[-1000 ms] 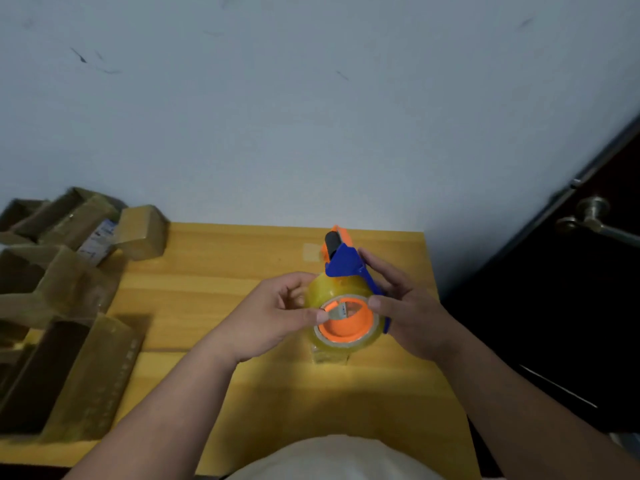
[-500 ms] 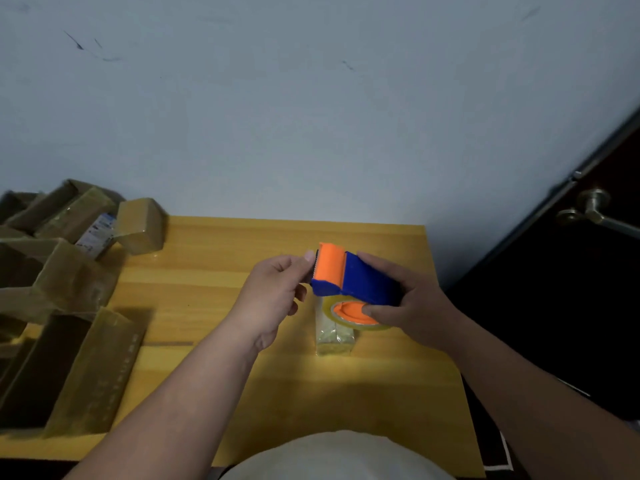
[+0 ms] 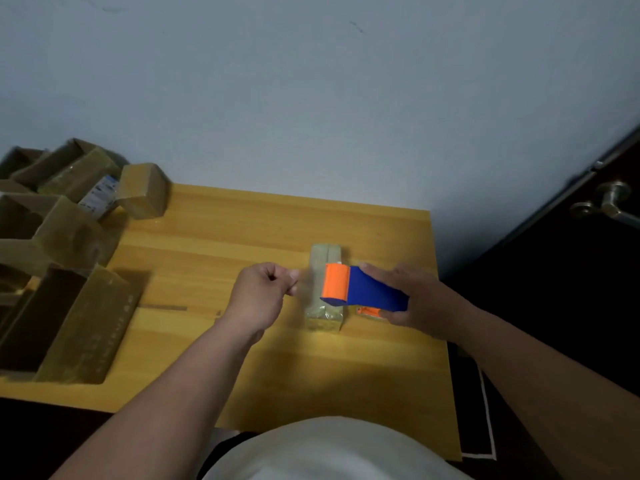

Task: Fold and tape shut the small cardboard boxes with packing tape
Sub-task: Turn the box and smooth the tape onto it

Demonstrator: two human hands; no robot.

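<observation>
While tape was only being picked at before, now pulled out across small box point(image 3: 325, 289) mid-counter point(image 3: 242, 230). Left hand point(image 3: 264, 291) pinching tape end; right hand point(image 3: 403, 294) gripping tape dispenser point(image 3: 363, 289). Ready to stick down.

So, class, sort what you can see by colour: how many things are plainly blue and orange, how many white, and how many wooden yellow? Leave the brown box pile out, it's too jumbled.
Blue and orange: 1, the tape dispenser
White: 1, the shirt
Wooden yellow: 1, the table
Total: 3
</observation>
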